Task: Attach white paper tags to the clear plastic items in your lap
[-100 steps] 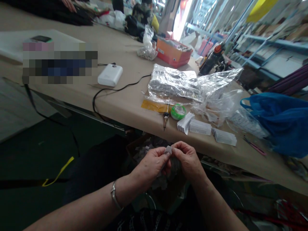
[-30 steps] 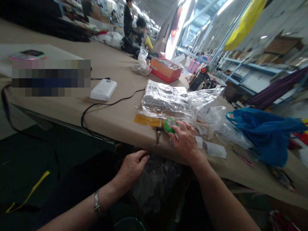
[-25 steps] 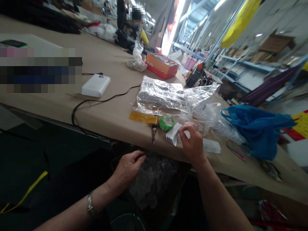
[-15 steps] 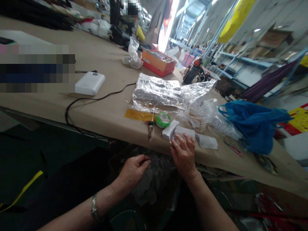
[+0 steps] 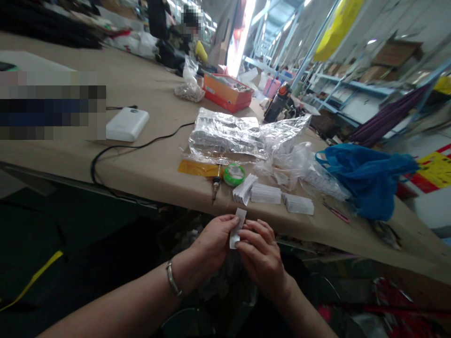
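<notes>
Brown paper is covering a long worktable in a busy workshop, with metal shelves standing behind it. You are holding a small white paper strip in front of the table's near edge, above a dark space with pale scraps. Your left hand is pinching it along one side, thumb on top; your right hand is touching its lower end with curled fingers, though whether they are gripping cannot be told.

If your left thumb is loosening, the strip could be slipping down among the scraps and getting lost, both being pale. Uneven pressure from the two hands could be creasing it. Three strip stacks are sitting near the edge, so a brushing arm could be scattering them. Beside them, a pointed tool is aiming its tip toward you; a careless reach could be catching it.

Compared with half a second ago, your right hand is no longer covering the middle stack; both hands are now meeting at the strip.
</notes>
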`<action>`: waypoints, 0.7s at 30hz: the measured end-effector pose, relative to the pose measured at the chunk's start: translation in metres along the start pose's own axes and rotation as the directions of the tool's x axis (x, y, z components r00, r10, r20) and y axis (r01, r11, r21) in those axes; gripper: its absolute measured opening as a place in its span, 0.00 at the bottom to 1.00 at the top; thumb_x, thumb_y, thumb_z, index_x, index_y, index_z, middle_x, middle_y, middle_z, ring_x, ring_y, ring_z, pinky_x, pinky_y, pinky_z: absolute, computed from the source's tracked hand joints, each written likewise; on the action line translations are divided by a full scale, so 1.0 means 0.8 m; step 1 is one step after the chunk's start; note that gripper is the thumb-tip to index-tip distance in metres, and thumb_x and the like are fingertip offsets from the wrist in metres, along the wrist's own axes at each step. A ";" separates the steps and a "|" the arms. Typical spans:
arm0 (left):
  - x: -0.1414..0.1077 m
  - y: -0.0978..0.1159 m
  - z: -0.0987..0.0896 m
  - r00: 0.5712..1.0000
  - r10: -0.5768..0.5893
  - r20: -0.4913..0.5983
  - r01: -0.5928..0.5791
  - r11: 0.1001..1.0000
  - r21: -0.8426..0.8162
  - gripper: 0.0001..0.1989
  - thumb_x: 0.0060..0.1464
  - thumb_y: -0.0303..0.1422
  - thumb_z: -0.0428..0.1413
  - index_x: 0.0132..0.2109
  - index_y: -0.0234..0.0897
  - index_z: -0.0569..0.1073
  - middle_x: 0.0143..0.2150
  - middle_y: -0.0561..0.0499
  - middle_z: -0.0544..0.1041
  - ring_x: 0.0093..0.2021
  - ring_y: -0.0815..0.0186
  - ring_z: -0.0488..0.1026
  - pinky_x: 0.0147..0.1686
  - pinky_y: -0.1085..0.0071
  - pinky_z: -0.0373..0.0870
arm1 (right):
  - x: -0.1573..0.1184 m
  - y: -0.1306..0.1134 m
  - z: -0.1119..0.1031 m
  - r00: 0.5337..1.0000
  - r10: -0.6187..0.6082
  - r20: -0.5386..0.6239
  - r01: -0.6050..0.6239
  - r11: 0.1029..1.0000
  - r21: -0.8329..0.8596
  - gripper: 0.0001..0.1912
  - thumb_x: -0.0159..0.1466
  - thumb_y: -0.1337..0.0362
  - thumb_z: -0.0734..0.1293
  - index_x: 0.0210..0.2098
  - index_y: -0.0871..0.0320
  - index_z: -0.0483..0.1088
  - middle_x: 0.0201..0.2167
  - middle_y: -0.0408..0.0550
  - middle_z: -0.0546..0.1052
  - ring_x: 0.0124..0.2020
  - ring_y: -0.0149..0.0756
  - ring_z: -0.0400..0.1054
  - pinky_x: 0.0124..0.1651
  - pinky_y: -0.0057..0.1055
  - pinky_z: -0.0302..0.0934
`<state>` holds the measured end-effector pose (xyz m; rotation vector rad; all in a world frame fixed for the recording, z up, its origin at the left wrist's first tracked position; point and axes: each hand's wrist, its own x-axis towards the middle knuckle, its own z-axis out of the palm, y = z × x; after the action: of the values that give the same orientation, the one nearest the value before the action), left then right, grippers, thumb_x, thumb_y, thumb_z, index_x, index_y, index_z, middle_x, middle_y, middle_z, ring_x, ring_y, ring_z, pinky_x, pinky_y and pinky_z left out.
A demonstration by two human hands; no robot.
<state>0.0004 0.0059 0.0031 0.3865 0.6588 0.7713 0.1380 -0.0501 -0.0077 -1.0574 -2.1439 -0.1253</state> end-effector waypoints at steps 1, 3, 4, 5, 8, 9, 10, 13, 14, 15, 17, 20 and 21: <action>0.001 0.000 0.001 0.999 -0.002 -0.034 0.003 1.000 0.018 0.04 0.51 0.24 0.55 0.30 0.29 0.72 0.24 0.50 0.72 0.21 0.74 0.67 0.20 0.80 0.63 | 0.000 0.004 -0.001 1.000 0.014 0.001 -0.014 1.000 0.003 0.11 0.64 0.73 0.61 0.44 0.55 0.69 0.45 0.47 0.73 0.55 0.42 0.60 0.59 0.47 0.55; 0.002 0.000 0.001 0.995 -0.020 -0.098 0.029 0.996 0.085 0.03 0.53 0.24 0.54 0.32 0.29 0.72 0.26 0.49 0.74 0.22 0.72 0.70 0.23 0.77 0.67 | 0.004 0.021 -0.003 0.995 0.097 -0.018 -0.098 0.995 -0.037 0.15 0.66 0.69 0.61 0.52 0.58 0.64 0.47 0.51 0.71 0.55 0.44 0.59 0.57 0.46 0.58; 0.002 -0.001 0.000 0.992 -0.028 -0.122 0.043 0.991 0.127 0.03 0.54 0.25 0.54 0.34 0.30 0.72 0.27 0.48 0.75 0.23 0.70 0.71 0.24 0.74 0.69 | 0.007 0.032 -0.004 0.987 0.157 -0.027 -0.159 0.984 -0.085 0.18 0.66 0.66 0.61 0.55 0.60 0.61 0.49 0.54 0.70 0.56 0.45 0.58 0.57 0.47 0.58; 0.001 -0.001 -0.001 0.990 -0.033 -0.139 0.057 0.984 0.168 0.04 0.54 0.27 0.54 0.37 0.30 0.72 0.28 0.47 0.75 0.24 0.69 0.72 0.25 0.73 0.70 | 0.009 0.043 -0.005 0.975 0.218 -0.026 -0.220 0.964 -0.152 0.21 0.66 0.64 0.61 0.58 0.62 0.58 0.50 0.56 0.68 0.56 0.47 0.57 0.57 0.48 0.58; -0.002 -0.001 -0.005 0.985 -0.038 -0.170 0.079 0.968 0.239 0.07 0.55 0.29 0.54 0.40 0.30 0.72 0.28 0.46 0.76 0.25 0.68 0.73 0.26 0.72 0.71 | 0.011 0.071 -0.003 0.943 0.330 0.029 -0.296 0.878 -0.375 0.24 0.64 0.61 0.63 0.57 0.65 0.60 0.53 0.60 0.66 0.56 0.53 0.55 0.57 0.53 0.55; -0.002 -0.001 -0.006 0.983 -0.040 -0.177 0.084 0.965 0.247 0.06 0.55 0.28 0.54 0.40 0.30 0.72 0.28 0.47 0.76 0.24 0.68 0.73 0.26 0.72 0.71 | 0.009 0.076 -0.002 0.940 0.338 0.051 -0.287 0.861 -0.420 0.22 0.64 0.62 0.63 0.56 0.65 0.62 0.53 0.60 0.66 0.56 0.54 0.55 0.57 0.54 0.55; -0.003 -0.001 -0.007 0.982 -0.044 -0.185 0.090 0.963 0.252 0.06 0.55 0.28 0.54 0.39 0.30 0.71 0.28 0.47 0.76 0.24 0.68 0.73 0.26 0.72 0.71 | 0.007 0.079 -0.001 0.939 0.337 0.065 -0.275 0.854 -0.443 0.21 0.64 0.64 0.62 0.55 0.65 0.63 0.53 0.60 0.66 0.56 0.54 0.56 0.57 0.53 0.55; -0.003 -0.002 -0.009 0.979 -0.047 -0.196 0.100 0.958 0.268 0.04 0.54 0.27 0.54 0.37 0.30 0.70 0.27 0.48 0.76 0.23 0.69 0.72 0.25 0.73 0.70 | -0.001 0.084 0.000 0.951 0.306 0.037 -0.265 0.874 -0.407 0.16 0.65 0.68 0.60 0.51 0.63 0.66 0.50 0.56 0.70 0.53 0.49 0.59 0.57 0.49 0.57; -0.003 -0.003 -0.010 0.979 -0.047 -0.198 0.101 0.956 0.275 0.03 0.54 0.27 0.54 0.37 0.30 0.70 0.27 0.48 0.76 0.23 0.69 0.72 0.25 0.73 0.70 | -0.004 0.085 -0.001 0.955 0.298 0.007 -0.273 0.886 -0.374 0.14 0.65 0.68 0.60 0.49 0.62 0.68 0.48 0.55 0.71 0.52 0.47 0.61 0.56 0.47 0.58; -0.003 -0.003 -0.010 0.978 -0.048 -0.202 0.105 0.954 0.279 0.03 0.54 0.26 0.54 0.36 0.30 0.70 0.27 0.48 0.75 0.23 0.69 0.72 0.25 0.73 0.70 | -0.006 0.087 -0.002 0.956 0.293 -0.024 -0.283 0.899 -0.335 0.12 0.66 0.68 0.60 0.47 0.60 0.69 0.46 0.53 0.72 0.51 0.46 0.62 0.55 0.45 0.59; -0.002 -0.004 -0.011 0.976 -0.052 -0.213 0.112 0.953 0.282 0.03 0.53 0.27 0.54 0.36 0.30 0.70 0.27 0.48 0.76 0.23 0.69 0.72 0.25 0.73 0.70 | -0.008 0.090 -0.005 0.953 0.292 -0.080 -0.303 0.922 -0.239 0.09 0.66 0.67 0.60 0.41 0.58 0.71 0.43 0.51 0.74 0.49 0.44 0.65 0.53 0.44 0.61; 0.000 -0.004 -0.010 0.975 -0.068 -0.212 0.124 0.957 0.262 0.04 0.53 0.27 0.54 0.35 0.30 0.71 0.27 0.47 0.76 0.23 0.68 0.73 0.26 0.71 0.71 | -0.010 0.086 -0.008 0.935 0.310 -0.175 -0.324 0.944 -0.062 0.07 0.66 0.68 0.61 0.37 0.57 0.71 0.39 0.50 0.75 0.47 0.43 0.67 0.51 0.43 0.63; 0.000 -0.004 -0.008 0.976 -0.075 -0.206 0.126 0.961 0.245 0.04 0.53 0.27 0.54 0.36 0.30 0.72 0.28 0.46 0.77 0.23 0.68 0.73 0.27 0.70 0.71 | -0.010 0.080 -0.009 0.931 0.305 -0.201 -0.312 0.950 -0.005 0.07 0.66 0.68 0.61 0.38 0.56 0.71 0.39 0.50 0.75 0.48 0.42 0.67 0.51 0.43 0.63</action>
<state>-0.0023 0.0042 -0.0038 0.5138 0.9621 0.6319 0.1915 -0.0158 -0.0220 -1.3321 -1.7800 -0.1159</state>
